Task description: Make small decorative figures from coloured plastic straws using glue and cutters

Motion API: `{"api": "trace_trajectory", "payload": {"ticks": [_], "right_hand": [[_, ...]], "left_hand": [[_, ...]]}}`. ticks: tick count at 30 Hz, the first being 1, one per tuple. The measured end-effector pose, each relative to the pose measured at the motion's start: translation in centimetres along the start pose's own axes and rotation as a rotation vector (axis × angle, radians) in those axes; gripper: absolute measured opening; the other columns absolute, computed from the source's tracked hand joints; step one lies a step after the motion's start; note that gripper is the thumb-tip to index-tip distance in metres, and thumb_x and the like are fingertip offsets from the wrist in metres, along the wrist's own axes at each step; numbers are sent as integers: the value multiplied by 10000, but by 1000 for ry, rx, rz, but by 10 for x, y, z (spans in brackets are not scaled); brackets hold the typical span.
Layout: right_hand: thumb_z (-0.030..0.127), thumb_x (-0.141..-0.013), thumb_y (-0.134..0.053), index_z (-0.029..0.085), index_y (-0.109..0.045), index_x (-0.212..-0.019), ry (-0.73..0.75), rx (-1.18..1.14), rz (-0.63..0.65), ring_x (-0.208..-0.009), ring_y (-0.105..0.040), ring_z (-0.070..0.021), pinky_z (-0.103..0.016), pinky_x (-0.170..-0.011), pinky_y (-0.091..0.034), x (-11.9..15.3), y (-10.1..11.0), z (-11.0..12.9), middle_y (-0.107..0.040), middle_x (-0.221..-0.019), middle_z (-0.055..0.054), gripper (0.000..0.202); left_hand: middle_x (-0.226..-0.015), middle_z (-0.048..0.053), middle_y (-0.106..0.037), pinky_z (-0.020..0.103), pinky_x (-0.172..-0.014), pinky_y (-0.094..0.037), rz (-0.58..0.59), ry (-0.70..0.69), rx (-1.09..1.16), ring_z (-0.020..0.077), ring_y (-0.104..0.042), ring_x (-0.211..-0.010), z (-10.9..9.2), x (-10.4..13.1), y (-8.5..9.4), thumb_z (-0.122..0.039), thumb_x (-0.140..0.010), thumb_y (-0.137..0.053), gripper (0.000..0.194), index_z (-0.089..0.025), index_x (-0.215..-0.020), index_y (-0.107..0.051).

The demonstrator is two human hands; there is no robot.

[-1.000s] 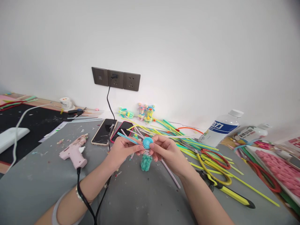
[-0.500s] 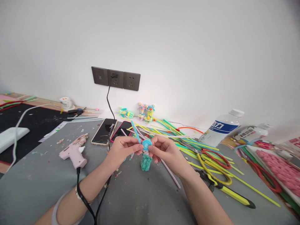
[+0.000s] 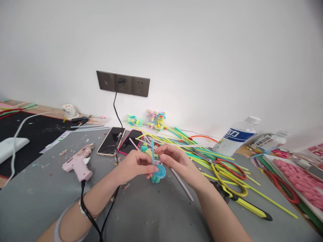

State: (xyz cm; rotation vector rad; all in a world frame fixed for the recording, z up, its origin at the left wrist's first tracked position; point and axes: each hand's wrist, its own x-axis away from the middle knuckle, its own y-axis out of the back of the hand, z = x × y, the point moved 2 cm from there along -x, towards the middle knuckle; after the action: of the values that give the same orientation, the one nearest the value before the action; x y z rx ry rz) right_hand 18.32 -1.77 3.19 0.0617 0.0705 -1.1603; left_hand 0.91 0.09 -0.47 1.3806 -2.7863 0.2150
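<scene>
My left hand (image 3: 137, 165) pinches a light blue pipe cleaner coil (image 3: 160, 171), wound into a flat round disc, between thumb and fingers. A straight tail (image 3: 152, 151) of the same pipe cleaner stands up from it. My right hand (image 3: 178, 163) is just to the right of the tail, fingers loosely curved and thumb apart from them, with nothing visible in its grasp. Behind and below the disc lies a teal pipe cleaner piece (image 3: 155, 180), partly hidden. A small yellow-green figure (image 3: 145, 149) shows just beyond my hands.
A pink glue gun (image 3: 79, 164) lies left, its black cord near my left forearm. Two phones (image 3: 111, 143) are behind it. Pipe cleaners (image 3: 176, 137), scissors (image 3: 232, 171) and yellow-handled pliers (image 3: 252, 206) lie right. A bottle (image 3: 234, 136) and small figures (image 3: 156, 121) stand near the wall.
My right hand has let go of the disc and moved slightly up. The disc has come lower, still in my left hand, and its tail now points straight up.
</scene>
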Motion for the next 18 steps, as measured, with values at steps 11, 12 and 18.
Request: {"api": "trace_trajectory", "payload": {"ticks": [11, 12, 18], "right_hand": [[366, -868, -687, 206, -671, -755, 132, 117, -66, -700, -552, -158, -280, -623, -449, 0, 3, -1, -621, -765, -27, 197], [364, -868, -684, 204, -667, -747, 125, 146, -79, -695, -545, -158, -278, -615, -442, -1, 4, 0, -619, -757, -26, 202], [388, -841, -685, 188, -645, -732, 31, 222, -117, -662, -547, -151, -277, -617, -455, -2, 9, -1, -619, -722, -21, 231]], "left_hand": [[-579, 8, -620, 203, -476, -441, 7, 35, -36, 79, -512, -479, -8, 2, 1, -347, -724, -799, 239, -131, -654, -725], [-581, 7, -617, 203, -475, -432, -16, 28, -43, 77, -504, -479, -9, 1, 2, -353, -725, -796, 242, -131, -659, -726], [-537, -21, -560, 202, -478, -386, -153, -32, -135, 74, -480, -477, -11, -1, 9, -378, -765, -753, 262, -140, -669, -698]]}}
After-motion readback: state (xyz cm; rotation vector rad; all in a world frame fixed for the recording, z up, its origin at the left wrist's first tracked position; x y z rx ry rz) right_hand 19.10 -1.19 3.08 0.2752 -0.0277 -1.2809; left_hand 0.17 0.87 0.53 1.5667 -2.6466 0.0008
